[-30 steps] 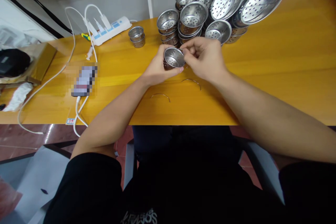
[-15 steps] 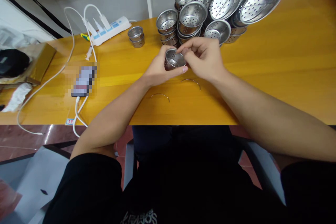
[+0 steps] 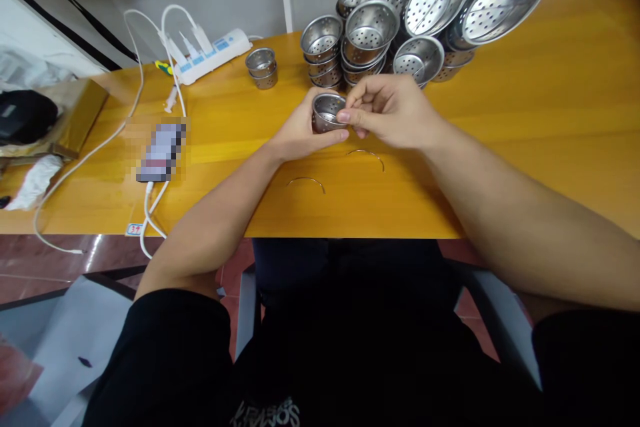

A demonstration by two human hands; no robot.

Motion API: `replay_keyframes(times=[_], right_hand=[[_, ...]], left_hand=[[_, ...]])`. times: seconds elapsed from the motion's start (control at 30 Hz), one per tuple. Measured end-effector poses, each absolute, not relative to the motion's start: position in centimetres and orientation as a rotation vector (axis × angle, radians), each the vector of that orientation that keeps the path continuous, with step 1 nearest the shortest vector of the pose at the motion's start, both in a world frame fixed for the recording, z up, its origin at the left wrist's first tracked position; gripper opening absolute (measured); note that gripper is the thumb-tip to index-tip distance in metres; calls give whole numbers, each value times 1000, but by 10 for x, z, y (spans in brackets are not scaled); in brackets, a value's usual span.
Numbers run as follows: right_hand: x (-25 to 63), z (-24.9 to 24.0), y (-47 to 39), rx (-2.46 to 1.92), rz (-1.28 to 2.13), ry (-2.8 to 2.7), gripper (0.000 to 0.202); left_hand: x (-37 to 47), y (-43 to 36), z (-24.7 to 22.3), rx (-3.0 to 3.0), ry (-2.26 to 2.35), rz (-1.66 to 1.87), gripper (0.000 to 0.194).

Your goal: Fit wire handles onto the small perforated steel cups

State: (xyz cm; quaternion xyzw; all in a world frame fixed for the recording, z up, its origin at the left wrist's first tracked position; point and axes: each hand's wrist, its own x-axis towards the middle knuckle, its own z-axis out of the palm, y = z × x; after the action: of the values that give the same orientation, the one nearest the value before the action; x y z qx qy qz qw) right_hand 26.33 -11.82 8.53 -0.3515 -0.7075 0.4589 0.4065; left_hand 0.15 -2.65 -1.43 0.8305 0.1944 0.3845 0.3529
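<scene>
A small perforated metal cup (image 3: pixel 327 109) is tilted over the table, its opening partly facing me. My left hand (image 3: pixel 299 125) wraps around its left side, thumb along the near wall. At the cup's right rim my right hand (image 3: pixel 390 110) pinches with thumb and index finger, the thumb overlapping the rim; the other fingers are curled. Whether anything thin is also between those fingertips is hidden. Two thin curved wires lie on the table close to me: one wire (image 3: pixel 369 152) below my right hand, the other wire (image 3: pixel 307 179) farther left.
Stacked perforated metal cups (image 3: pixel 370 30) of several sizes stand behind my hands, with two small cups (image 3: pixel 263 69) to their left. A power strip (image 3: pixel 215 57), a phone (image 3: pixel 161 152) and white cables lie on the left. The table's front edge (image 3: pixel 350 236) is near my body.
My right fingertips have shifted from over the cup's opening to its right rim, where they now pinch. The left hand keeps its hold. The view has shifted slightly.
</scene>
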Motion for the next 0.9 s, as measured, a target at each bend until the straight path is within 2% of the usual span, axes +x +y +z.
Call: replay_keyframes(times=[0.4,0.6,0.77,0.9], right_hand=[[264,91,-122,-940,1189,-1800,75],[266,76,-117,-978,869,-1797,78],[273,86,-122,-1111,678,-1970,57],[273,94,-127,-1106,759,-2034,42]], left_hand=[[0,-24,-17,2200,479,990,99],[-1,-24,-20,2131,565,1027,102],[-2,-22,-16,2084,722,1030,116],[0,-27,-9,2052,788,1037,111]])
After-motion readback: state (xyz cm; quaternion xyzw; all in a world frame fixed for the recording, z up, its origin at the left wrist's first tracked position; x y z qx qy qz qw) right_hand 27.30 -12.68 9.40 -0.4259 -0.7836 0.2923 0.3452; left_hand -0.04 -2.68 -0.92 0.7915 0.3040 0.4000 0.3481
